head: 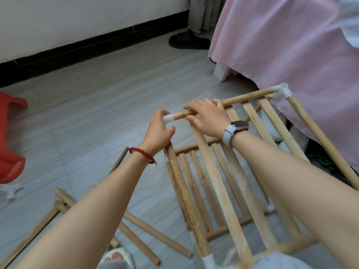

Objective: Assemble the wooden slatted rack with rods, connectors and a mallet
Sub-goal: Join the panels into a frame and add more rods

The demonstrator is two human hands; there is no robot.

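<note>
The wooden slatted rack [217, 179] stands partly built on the floor in front of me, tilted. My left hand [159, 133] grips a white plastic corner connector [168, 119] at the rack's top left corner, where an upright rod [184, 195] meets the top rod [246, 97]. My right hand [206, 118] curls over that top rod just right of the connector. Another white connector [282, 91] caps the far right corner. A lower slatted shelf [202, 183] shows beneath the upper slats. No mallet is in view.
Loose wooden rods [147, 234] lie on the grey tiled floor at lower left, with a spare white connector [12, 192] near a red plastic stool [9, 158]. A pink bedsheet [281, 45] hangs at right. A dark slipper [186, 42] sits by the wall.
</note>
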